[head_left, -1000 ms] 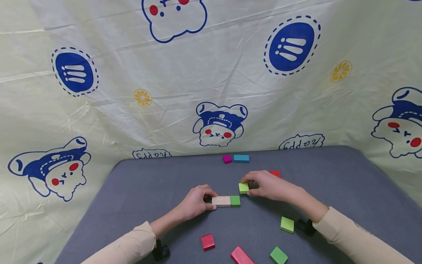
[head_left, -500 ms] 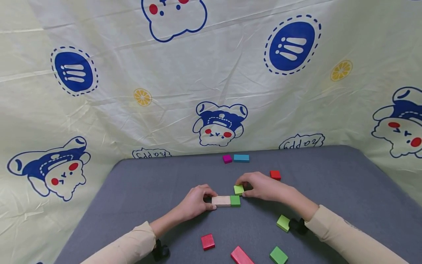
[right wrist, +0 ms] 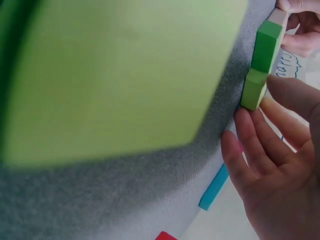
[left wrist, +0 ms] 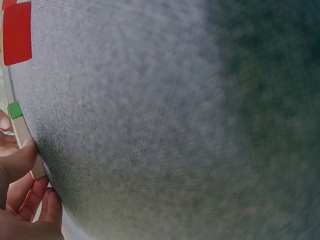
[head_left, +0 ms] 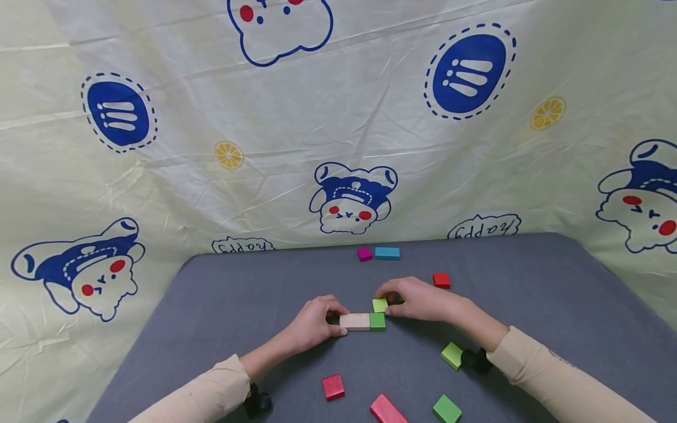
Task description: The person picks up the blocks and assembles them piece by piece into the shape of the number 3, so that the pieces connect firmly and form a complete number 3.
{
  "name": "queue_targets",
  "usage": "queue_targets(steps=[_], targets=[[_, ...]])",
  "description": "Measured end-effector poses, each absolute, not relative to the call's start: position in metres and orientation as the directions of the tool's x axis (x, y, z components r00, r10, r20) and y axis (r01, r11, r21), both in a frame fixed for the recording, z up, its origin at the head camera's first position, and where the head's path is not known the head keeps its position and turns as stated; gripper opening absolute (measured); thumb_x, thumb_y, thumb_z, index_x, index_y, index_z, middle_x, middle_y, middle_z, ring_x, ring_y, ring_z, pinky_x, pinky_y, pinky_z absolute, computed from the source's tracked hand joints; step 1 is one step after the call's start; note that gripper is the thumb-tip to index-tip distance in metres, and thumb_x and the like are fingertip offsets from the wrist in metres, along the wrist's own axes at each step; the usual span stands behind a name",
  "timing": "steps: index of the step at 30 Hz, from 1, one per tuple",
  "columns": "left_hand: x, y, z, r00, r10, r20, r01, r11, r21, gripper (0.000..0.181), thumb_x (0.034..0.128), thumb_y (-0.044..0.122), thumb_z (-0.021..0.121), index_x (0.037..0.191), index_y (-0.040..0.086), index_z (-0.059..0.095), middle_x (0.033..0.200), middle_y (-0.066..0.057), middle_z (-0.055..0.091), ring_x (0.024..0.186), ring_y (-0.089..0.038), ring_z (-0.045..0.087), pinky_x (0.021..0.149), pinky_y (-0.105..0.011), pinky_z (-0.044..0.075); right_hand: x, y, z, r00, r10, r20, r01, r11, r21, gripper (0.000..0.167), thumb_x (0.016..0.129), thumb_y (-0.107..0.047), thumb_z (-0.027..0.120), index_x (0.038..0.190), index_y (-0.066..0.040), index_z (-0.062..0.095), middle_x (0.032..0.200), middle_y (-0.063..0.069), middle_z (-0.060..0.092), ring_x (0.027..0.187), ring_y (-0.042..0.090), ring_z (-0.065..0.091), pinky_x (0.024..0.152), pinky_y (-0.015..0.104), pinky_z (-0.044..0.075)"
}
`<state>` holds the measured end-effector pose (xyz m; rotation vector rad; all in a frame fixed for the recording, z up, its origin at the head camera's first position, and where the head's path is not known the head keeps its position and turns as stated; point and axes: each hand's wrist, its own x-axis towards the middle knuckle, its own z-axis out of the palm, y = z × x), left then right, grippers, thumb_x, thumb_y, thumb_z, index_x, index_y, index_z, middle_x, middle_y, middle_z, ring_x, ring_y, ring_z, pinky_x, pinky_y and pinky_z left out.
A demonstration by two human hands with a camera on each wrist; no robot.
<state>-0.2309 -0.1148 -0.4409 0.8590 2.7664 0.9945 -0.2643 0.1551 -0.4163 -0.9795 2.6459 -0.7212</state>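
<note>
Left hand (head_left: 319, 320): fingers clamped on the left end of a pale, wood-coloured rectangular block (head_left: 355, 322), whose right end abuts a small green block (head_left: 378, 322) on the grey, fabric-like worktop (head_left: 238, 294). Right hand (head_left: 420, 298): thumb and fingers clamped on a small lime-green block (head_left: 379, 305), which touches the far side of the green block. Foreground: a squarish red block (head_left: 334, 388) and an elongated pinkish-red block (head_left: 388, 409). Far edge: a magenta block (head_left: 365, 254) beside a blue rectangular block (head_left: 387, 254).
</note>
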Motion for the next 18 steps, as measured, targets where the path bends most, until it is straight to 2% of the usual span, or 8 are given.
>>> queue_targets(steps=[7, 18], targets=[[-0.2305, -0.1159, -0.4407, -0.839, 0.533, 0.106, 0.478, 0.632, 0.61, 0.024, 0.0824, 0.011, 0.08, 0.106, 0.01, 0.074, 0.099, 0.004, 0.062, 0.092, -0.013, 0.055, 0.083, -0.031, 0.046, -0.2637, 0.1553, -0.4175, -0.754, -0.656, -0.03, -0.55, 0.656, -0.517, 0.027, 0.095, -0.01, 0.065, 0.121, -0.011, 0.068, 0.116, -0.001, 0.064, 0.105, 0.019, 0.057, 0.094, 0.045, 0.047], [-0.2304, -0.1151, -0.4414, -0.841, 0.529, 0.112, 0.48, 0.634, 0.607, 0.024, 0.0829, 0.012, 0.08, 0.106, 0.009, 0.074, 0.1, 0.004, 0.063, 0.094, -0.013, 0.056, 0.085, -0.032, 0.047, -0.2626, 0.1497, -0.416, -0.757, -0.652, -0.035, -0.547, 0.662, -0.512, 0.025, 0.095, -0.011, 0.065, 0.12, -0.012, 0.068, 0.115, -0.001, 0.064, 0.104, 0.018, 0.057, 0.093, 0.044, 0.047]])
